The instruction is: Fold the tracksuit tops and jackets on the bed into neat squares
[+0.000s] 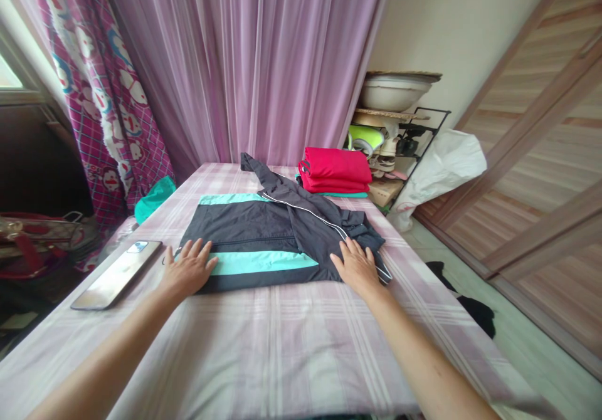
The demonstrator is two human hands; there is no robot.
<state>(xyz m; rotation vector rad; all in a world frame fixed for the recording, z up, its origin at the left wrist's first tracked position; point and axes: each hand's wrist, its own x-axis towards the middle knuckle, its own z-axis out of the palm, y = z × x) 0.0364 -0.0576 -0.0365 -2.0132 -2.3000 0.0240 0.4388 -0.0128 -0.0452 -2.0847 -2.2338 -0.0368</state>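
A dark grey zip jacket point(244, 222) with turquoise bands and white piping lies partly folded on the plaid-covered table. One sleeve angles away toward the far edge, while the other side is folded over at the right. My left hand point(188, 269) rests flat, fingers spread, on the jacket's left end by the turquoise band. Over at the right, my right hand point(356, 265) lies with spread fingers on the folded part near the white piping. Neither hand grips the cloth.
A smartphone point(117, 276) lies at the table's left. Folded red clothes point(335, 169) are stacked at the far right, above a turquoise piece. Behind stand a purple curtain point(244, 63) and a rack with a white basin point(395, 93). A white bag point(446, 163) hangs beside it.
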